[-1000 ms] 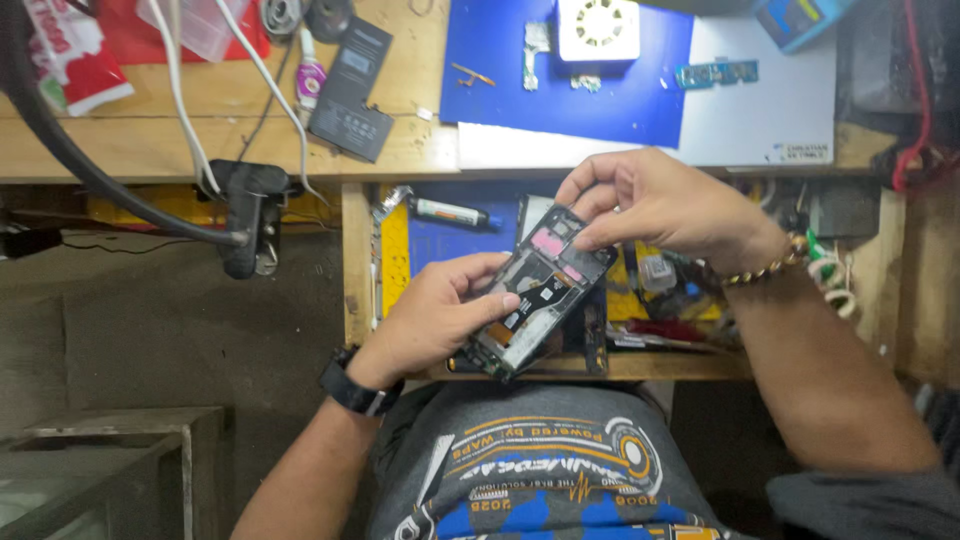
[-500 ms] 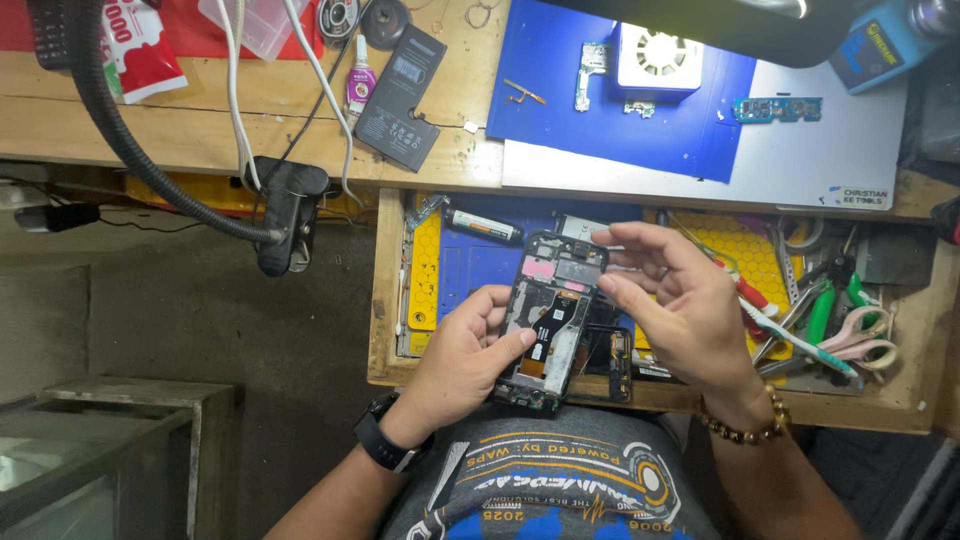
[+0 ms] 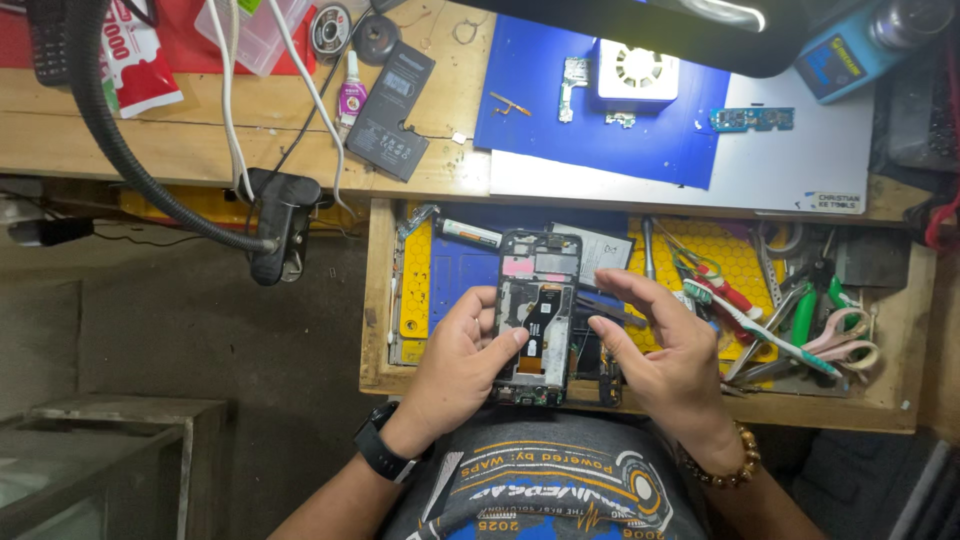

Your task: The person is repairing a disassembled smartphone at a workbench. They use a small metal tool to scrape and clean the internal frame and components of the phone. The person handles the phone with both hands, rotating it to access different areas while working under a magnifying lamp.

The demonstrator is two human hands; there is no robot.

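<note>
Wooden desk fills the upper field, carrying a blue mat, a loose black battery and a small white fan unit; below its edge an open drawer holds a yellow honeycomb pad, tweezers and green-handled pliers. The opened phone, back cover off and boards exposed, lies upright over the drawer's front portion, lower than half a second ago, when it was held higher and tilted. The left hand supports it from the left side, fingers curled against the frame edge and thumb resting on the inner board. The right hand has come off the phone: a second ago it pinched the top edge, now it hovers just beside the right edge with fingers spread open, holding nothing. Judgement: the phone has been brought down to a steady working position, and the freed right hand stands near the tools in the drawer.
</note>
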